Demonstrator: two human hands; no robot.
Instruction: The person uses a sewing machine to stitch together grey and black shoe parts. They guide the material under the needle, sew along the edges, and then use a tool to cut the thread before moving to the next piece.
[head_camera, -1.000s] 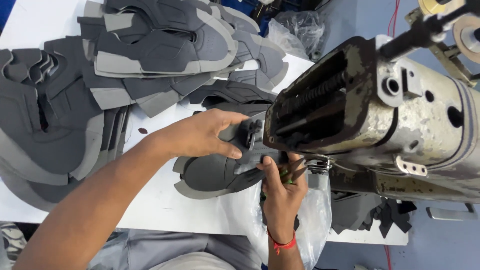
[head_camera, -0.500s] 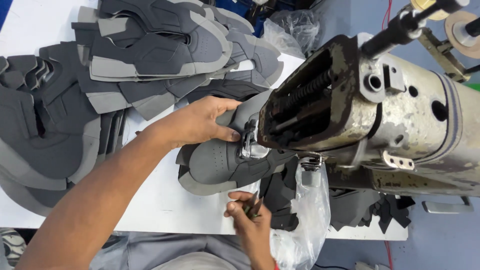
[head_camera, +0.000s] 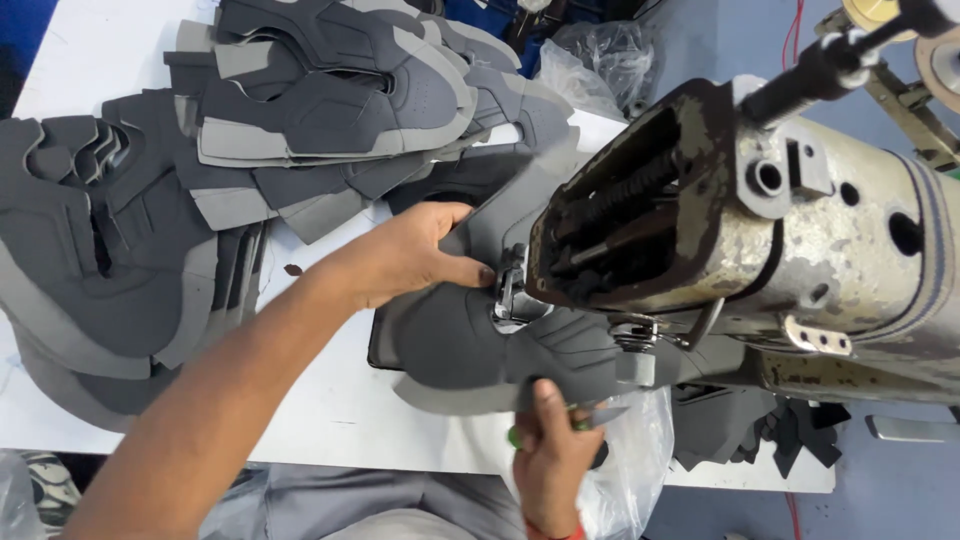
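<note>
Where grey stacks (head_camera: 300, 110) crowd; sewing machine (head_camera: 760, 230) over shoe upper (head_camera: 470, 340)

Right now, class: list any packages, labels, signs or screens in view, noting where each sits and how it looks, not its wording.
Clear crinkled plastic bag: hangs off the white table's near edge, below the machine.
Second clear plastic bag: far table edge, crumpled, see-through.
No labels, signs or screens visible.

A shoe upper piece (head_camera: 480, 345) lies between the left hand (head_camera: 405, 255) and right hand (head_camera: 550, 455), under the sewing machine (head_camera: 740, 240) to their right. Stacked cut pieces (head_camera: 300, 110) lie behind and left on the table (head_camera: 330, 400).
</note>
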